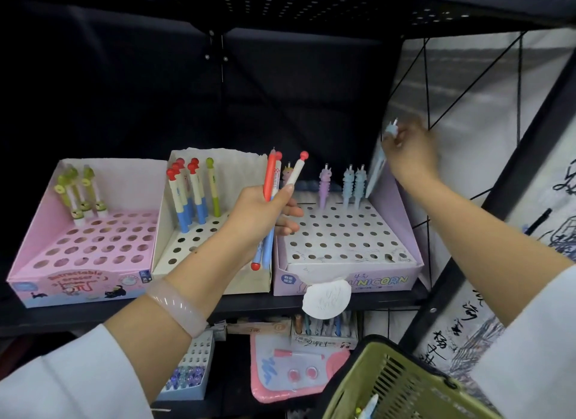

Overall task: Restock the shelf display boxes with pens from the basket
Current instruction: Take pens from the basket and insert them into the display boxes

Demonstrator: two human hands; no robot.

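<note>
On the black metal shelf [386, 297]: three perforated cardboard display boxes, side by side. Pink box [84, 247], left: green-topped pens [78, 191] in back rows. Cream box [174, 250], centre: red-capped and one green-capped pen [190, 194] standing upright. Lilac unicorn box [349, 250], right: purple and blue unicorn pens [352, 185] in its back row. Left hand [261, 219], closed around a bunch of red-tipped pens [271, 206], hovers between centre and right boxes. Right hand [411, 157], blurred, pinches one pale blue unicorn pen [378, 166] above the lilac box's back corner. Olive-green plastic basket [402, 384], lower right.
</note>
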